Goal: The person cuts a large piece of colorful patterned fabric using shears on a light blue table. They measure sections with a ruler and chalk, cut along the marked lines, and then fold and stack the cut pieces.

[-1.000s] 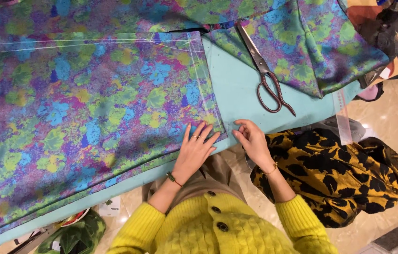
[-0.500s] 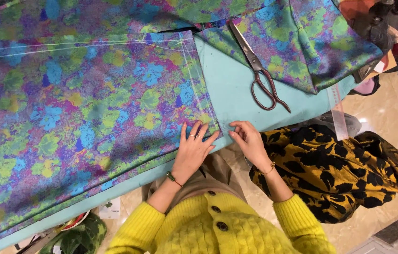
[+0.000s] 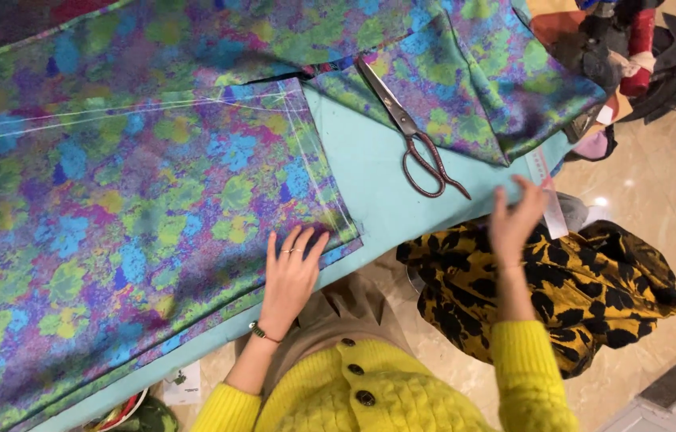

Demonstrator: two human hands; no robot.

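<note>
Ruler seemingly at right fingers (blurred).

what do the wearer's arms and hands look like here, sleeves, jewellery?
Both arms wear bright yellow textured knit sleeves, pushed up the forearms. The left hand has rings on its fingers and a dark beaded bracelet at the wrist. The right hand shows no jewellery that can be made out.

The cloth is bright, with blue, green and purple blots. It lies flat on the table, its corner near the table's front edge. A clear ruler sticks over that edge
</note>
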